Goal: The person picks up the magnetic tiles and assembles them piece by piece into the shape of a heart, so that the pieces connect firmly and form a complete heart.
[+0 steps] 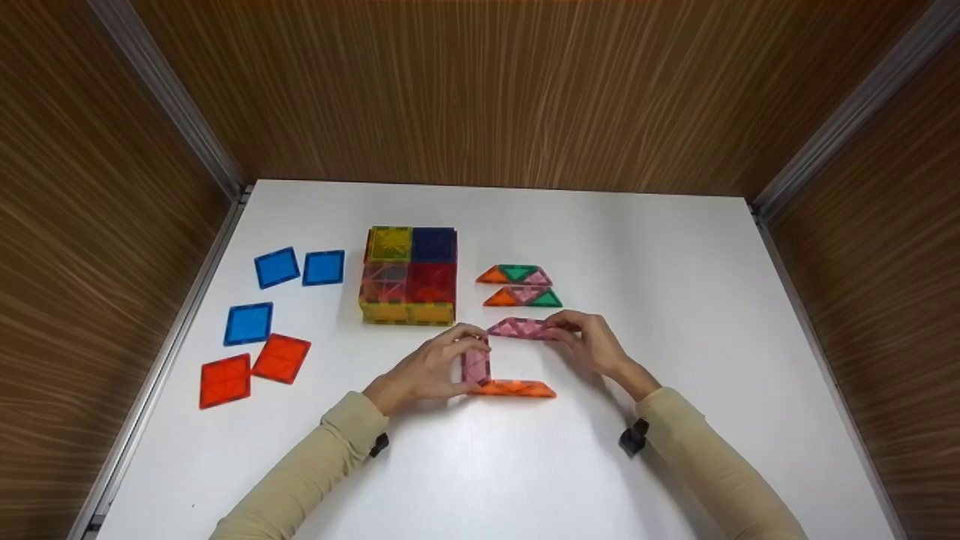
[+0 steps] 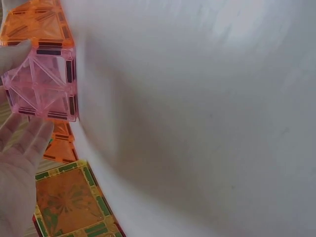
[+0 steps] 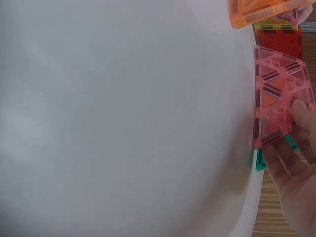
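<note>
My left hand (image 1: 433,365) grips a pink magnetic square tile (image 1: 475,366) that stands on edge, thumb at its near edge and fingers at its far edge. In the left wrist view, the pink square (image 2: 42,84) meets an orange trapezoid of triangle tiles (image 2: 37,27); that orange piece (image 1: 517,388) stands along the near side. My right hand (image 1: 592,341) pinches the right end of a pink trapezoid (image 1: 517,328) made of triangle tiles. In the right wrist view, the pink trapezoid (image 3: 274,98) stands upright, with the thumb on its face. Its left end is close to the square's far edge.
Behind stand two mixed-colour trapezoids (image 1: 514,274) (image 1: 523,297) of orange, pink and green triangles. A box-like block of coloured square tiles (image 1: 409,313) stands left of them. Several loose blue tiles (image 1: 324,268) and two red tiles (image 1: 281,358) lie at the left on the white table (image 1: 675,262).
</note>
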`<state>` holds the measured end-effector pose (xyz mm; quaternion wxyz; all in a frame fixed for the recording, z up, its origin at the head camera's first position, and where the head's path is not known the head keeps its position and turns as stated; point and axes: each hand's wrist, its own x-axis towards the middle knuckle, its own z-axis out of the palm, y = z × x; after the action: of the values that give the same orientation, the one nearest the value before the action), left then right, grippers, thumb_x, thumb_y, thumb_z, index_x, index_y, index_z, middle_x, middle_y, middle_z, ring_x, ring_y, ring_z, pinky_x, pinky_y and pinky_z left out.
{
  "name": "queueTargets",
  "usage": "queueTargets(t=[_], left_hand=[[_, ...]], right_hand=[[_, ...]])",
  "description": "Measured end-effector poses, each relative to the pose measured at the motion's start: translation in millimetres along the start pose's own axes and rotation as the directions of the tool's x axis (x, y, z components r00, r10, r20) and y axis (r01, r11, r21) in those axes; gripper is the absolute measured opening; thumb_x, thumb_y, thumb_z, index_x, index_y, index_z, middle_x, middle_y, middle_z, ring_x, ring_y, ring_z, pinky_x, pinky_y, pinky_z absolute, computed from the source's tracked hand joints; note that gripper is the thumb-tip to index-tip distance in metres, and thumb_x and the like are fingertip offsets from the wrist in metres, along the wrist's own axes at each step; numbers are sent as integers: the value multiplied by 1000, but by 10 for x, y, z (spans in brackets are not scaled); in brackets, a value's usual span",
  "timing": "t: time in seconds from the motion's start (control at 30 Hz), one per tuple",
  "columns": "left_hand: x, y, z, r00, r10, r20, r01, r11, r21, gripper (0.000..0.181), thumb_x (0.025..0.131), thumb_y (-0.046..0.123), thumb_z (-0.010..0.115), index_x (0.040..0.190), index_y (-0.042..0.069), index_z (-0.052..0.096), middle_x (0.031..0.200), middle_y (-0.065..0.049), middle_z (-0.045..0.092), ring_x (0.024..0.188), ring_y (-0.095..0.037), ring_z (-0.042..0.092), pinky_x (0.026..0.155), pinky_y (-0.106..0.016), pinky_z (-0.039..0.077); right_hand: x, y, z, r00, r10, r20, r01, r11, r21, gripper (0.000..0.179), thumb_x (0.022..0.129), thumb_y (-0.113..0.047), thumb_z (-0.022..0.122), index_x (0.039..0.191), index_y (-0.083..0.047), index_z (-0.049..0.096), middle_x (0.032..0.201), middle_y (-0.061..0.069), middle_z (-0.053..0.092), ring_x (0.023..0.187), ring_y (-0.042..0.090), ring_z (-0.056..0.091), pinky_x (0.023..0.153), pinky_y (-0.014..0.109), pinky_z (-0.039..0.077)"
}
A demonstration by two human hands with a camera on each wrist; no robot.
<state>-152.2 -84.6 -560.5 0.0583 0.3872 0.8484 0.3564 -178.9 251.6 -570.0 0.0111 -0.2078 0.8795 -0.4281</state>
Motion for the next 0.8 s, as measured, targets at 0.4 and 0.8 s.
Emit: queueTargets(t=[0.4, 0.8], left_hand=[[-9, 48, -22, 999, -34, 38, 34, 999, -7, 53, 94, 33, 81, 141, 15, 64, 155, -4, 51, 143, -27, 56, 121, -47, 47], [-7, 70, -22, 996, -58, 66, 59, 998, -8, 52, 96, 32, 79, 142, 15, 63, 155, -2, 50, 143, -25, 56, 121, -44, 47]], right_hand=[[-170, -125, 93, 997, 11, 72, -13, 1000, 23, 18, 100, -16, 72, 117, -11, 78, 114, 6, 81, 105, 22, 76, 96, 30, 61], [-114, -175, 198, 997, 6, 72, -9, 999, 40, 18, 99, -17, 73, 116, -13, 79, 115, 4, 81, 106, 20, 76, 96, 31, 61]])
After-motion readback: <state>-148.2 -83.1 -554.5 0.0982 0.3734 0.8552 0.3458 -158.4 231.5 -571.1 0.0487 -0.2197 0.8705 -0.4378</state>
